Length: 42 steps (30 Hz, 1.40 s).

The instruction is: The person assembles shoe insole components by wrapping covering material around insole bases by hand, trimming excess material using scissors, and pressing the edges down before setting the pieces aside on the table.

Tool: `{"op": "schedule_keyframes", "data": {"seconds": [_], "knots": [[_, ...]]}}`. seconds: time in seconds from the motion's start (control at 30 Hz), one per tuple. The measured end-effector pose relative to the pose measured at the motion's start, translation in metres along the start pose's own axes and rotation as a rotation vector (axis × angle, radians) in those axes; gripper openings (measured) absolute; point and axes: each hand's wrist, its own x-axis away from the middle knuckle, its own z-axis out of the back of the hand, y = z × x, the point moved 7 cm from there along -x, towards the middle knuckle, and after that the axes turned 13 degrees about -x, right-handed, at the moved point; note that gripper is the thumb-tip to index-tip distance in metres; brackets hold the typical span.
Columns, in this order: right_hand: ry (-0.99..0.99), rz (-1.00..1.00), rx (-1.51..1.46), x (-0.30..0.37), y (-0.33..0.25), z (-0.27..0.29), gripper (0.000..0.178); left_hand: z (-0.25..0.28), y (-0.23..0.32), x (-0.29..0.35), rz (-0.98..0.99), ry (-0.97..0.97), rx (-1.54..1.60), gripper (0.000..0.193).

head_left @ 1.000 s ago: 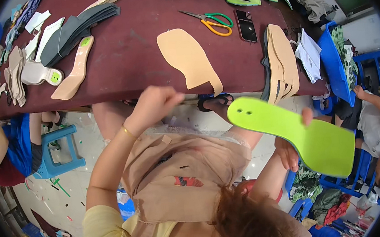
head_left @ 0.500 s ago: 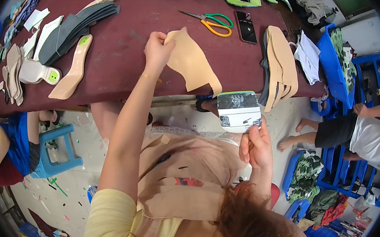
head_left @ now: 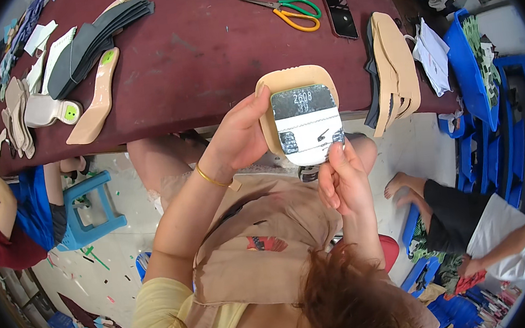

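My right hand (head_left: 346,178) pinches the lower edge of a rounded black-and-white shoe piece (head_left: 312,124) with a printed pattern. Directly behind it is a tan sheet piece (head_left: 295,75), whose curved edge shows above and to the left. My left hand (head_left: 237,131) grips that tan piece at its left side, thumb near the shoe piece's corner. Both pieces are held up together at the table's near edge. Whether they touch all over is hidden.
Scissors (head_left: 289,13) with green and yellow handles and a phone (head_left: 340,16) lie on the dark red table (head_left: 191,76). Tan cut pieces (head_left: 395,62) are stacked at right, dark grey pieces (head_left: 93,47) at left. A blue stool (head_left: 93,209) and other people flank me.
My left hand has come down and toward me with the tan piece, which now sits behind the black-and-white shoe piece. The right hand has shifted slightly left and keeps its hold.
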Motion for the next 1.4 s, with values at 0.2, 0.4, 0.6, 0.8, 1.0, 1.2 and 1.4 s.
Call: {"op": "schedule_keyframes", "data": {"seconds": [0.2, 0.4, 0.6, 0.8, 1.0, 1.2, 1.4], "knots": [[0.025, 0.012, 0.002, -0.003, 0.001, 0.000, 0.033, -0.007, 0.001, 0.003, 0.001, -0.040, -0.006, 0.048], [0.036, -0.008, 0.013, -0.005, 0.004, 0.000, 0.034, -0.007, 0.003, 0.004, -0.012, -0.039, -0.010, 0.049], [0.031, -0.014, 0.022, -0.008, 0.006, 0.001, 0.034, -0.004, 0.000, 0.005, 0.014, -0.043, -0.008, 0.051], [0.037, -0.017, 0.035, -0.009, 0.006, 0.001, 0.034, -0.005, 0.001, 0.005, 0.017, -0.043, -0.002, 0.052], [0.054, -0.012, 0.049, -0.014, 0.010, 0.004, 0.033, -0.009, 0.002, 0.006, 0.016, -0.061, 0.068, 0.047], [-0.037, 0.008, 0.274, -0.019, -0.026, 0.019, 0.032, 0.012, 0.023, 0.005, 0.075, 0.056, -0.056, 0.035], [-0.421, 0.286, 0.457, -0.050, -0.030, -0.015, 0.033, 0.018, 0.022, 0.004, 0.173, -0.018, 0.213, 0.034]]}}
